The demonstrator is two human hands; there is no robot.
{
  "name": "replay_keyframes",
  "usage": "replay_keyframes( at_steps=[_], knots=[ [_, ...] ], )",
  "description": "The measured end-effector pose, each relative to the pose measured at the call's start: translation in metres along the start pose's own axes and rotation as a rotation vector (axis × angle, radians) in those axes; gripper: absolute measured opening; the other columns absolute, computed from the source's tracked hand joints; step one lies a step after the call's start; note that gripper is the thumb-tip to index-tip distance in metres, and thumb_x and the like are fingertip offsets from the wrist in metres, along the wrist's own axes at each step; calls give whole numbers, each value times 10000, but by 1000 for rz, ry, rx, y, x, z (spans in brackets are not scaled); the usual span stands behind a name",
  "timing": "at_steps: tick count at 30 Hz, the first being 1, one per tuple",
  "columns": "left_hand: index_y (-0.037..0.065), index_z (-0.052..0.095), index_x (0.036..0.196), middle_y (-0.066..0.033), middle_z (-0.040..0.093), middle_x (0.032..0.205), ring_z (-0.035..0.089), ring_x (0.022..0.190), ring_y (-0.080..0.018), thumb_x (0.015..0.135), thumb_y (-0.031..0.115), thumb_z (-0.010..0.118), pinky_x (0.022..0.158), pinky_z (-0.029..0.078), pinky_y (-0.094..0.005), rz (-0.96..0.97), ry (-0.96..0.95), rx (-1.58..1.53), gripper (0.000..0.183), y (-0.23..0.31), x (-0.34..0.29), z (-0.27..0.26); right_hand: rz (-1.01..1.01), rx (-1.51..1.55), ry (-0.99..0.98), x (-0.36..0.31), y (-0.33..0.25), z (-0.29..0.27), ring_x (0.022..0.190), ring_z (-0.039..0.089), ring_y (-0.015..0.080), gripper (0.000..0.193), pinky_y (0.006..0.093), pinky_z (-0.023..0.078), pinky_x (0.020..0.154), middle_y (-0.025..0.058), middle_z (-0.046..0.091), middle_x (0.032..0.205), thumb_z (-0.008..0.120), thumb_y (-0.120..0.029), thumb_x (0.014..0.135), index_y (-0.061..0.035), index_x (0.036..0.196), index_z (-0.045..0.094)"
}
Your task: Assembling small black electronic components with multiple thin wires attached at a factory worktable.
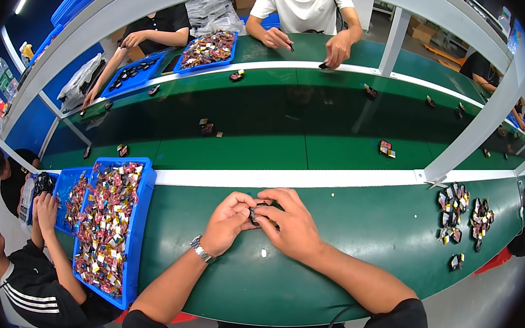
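Observation:
Over the green work surface (200, 291), both my hands meet around a small black part (256, 217). My left hand (227, 219), with a metal watch at its wrist, grips the part from the left. Fingers of my right hand (291, 224) curl over it from the right and cover most of it, so its exact kind is hidden. Just below my hands lies a small white piece (263, 252). A blue tray (144, 216) heaped with small red, yellow and white parts stands to my left.
Black assemblies with coloured parts lie in piles (454, 211) at the right. Beyond a white rail (286, 182), a green conveyor belt (244, 153) carries scattered assemblies. A grey metal post (477, 134) rises at right. Co-workers sit at the left and across the belt.

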State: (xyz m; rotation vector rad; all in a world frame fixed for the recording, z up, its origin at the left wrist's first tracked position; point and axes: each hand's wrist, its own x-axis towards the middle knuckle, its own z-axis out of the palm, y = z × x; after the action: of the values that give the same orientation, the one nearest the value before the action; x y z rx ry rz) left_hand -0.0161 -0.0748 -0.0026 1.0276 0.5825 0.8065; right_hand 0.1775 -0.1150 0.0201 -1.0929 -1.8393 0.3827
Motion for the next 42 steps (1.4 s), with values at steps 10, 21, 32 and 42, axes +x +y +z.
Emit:
replay_keyframes(
  at_steps=[10,21,32,42],
  knots=[
    [62,500,1148,-156,587,1322,624,1152,-214,1041,85,457,965,537,-387,11,-22,19,118,3,2,4,72,97,-25,-4,3,3,1107,566,267,165,373,510,891,94,618,1198,729,-82,840,-55,1002,733],
    [63,491,1146,-170,547,1392,619,1172,-233,1043,86,479,984,522,-382,31,17,17,106,-2,-2,-1,90,147,0,-7,-1,10,1254,503,308,246,408,469,993,87,599,1312,741,-71,825,-73,1071,747],
    [82,496,1154,-192,530,1399,610,1191,-275,1036,107,508,980,525,-440,55,-86,-78,121,-1,0,-4,52,140,63,-6,0,7,1234,520,305,190,408,464,1001,88,610,1294,757,-84,807,-79,997,753],
    [74,498,1147,-192,515,1421,606,1201,-273,1031,99,517,988,526,-436,62,-32,-67,120,-4,-1,-4,165,269,20,-7,5,12,1274,486,323,211,414,450,1032,80,582,1352,743,-56,803,-103,1008,767]
  ],
)
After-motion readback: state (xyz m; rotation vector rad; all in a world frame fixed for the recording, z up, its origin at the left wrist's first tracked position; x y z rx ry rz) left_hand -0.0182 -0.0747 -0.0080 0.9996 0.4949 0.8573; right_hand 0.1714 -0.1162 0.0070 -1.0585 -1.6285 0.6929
